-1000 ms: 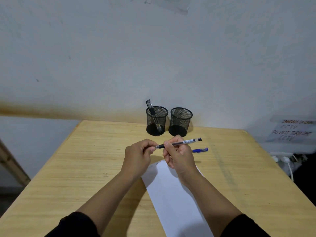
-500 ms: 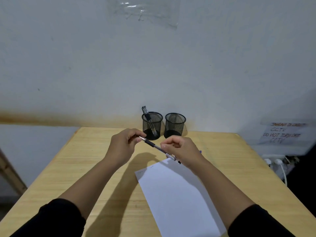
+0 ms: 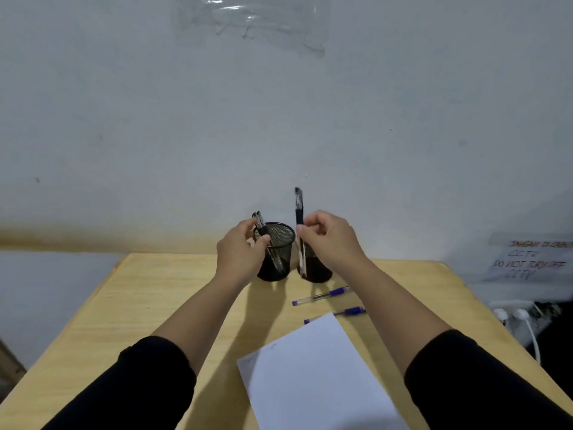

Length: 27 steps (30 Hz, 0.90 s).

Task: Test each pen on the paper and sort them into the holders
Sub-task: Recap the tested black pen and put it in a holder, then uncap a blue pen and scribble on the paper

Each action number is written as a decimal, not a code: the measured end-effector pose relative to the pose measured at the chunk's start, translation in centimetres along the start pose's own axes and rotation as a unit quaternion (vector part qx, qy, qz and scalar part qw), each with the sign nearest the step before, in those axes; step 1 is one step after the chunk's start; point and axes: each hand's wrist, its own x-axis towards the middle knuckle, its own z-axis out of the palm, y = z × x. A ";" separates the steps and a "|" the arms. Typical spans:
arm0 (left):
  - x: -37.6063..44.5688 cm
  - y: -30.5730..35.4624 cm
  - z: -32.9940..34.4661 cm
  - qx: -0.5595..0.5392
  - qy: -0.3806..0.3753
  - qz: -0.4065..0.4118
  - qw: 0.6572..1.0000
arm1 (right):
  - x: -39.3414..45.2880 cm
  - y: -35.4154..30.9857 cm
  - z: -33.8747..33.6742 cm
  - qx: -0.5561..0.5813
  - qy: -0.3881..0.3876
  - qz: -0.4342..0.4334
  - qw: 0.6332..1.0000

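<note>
Right hand [image 3: 328, 240] pinches a black pen [image 3: 299, 218] near mid-barrel, fingers together on it, pen upright, cap end up. Lower end sits in front of or just inside the right mesh holder [image 3: 314, 268]; can't tell which. Vertical hold reads as lining up a drop into that holder.

Left hand [image 3: 240, 252] is closed round the rim and near side of the left mesh holder [image 3: 276, 252], thumb at the rim, beside the black pen [image 3: 266, 240] leaning inside it. Likely bracing the holder so it won't tip or slide; whether it also grips that pen, can't tell.

Both holders stand side by side, touching or nearly, at the table's [image 3: 148, 305] far edge, roughly centred, against the wall.

Two blue pens [image 3: 322, 295] lie flat right of centre, between holders and paper [image 3: 313, 373], the nearer one just at the paper's far corner. Probably untested, parked within reach. Paper runs to the near edge and carries faint marks near its far-left corner.
</note>
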 end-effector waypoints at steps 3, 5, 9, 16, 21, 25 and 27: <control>1.9 -1.5 0.6 0.060 -0.054 -0.058 0.995 | 3.1 -0.8 0.6 -0.032 0.025 -0.034 0.999; 2.8 -2.2 0.8 0.059 -0.078 -0.067 0.993 | 4.7 -1.2 1.3 -0.050 0.031 -0.051 0.997; 3.7 -3.1 1.4 0.049 -0.111 -0.046 0.992 | 6.9 -0.4 3.1 -0.093 0.014 -0.052 0.994; 3.5 -3.9 1.7 0.031 -0.088 -0.008 0.996 | 7.1 2.2 5.4 -0.191 -0.064 -0.030 0.979; 3.7 -4.1 1.9 0.021 -0.073 -0.007 0.997 | 7.4 2.8 6.3 -0.220 -0.084 -0.030 0.972; 3.6 -4.0 1.8 0.033 -0.074 -0.007 0.997 | 7.4 3.1 6.7 -0.222 -0.099 -0.017 0.970; 3.6 -3.8 1.6 0.056 -0.080 -0.001 0.995 | 7.0 2.9 6.5 -0.232 -0.099 -0.030 0.967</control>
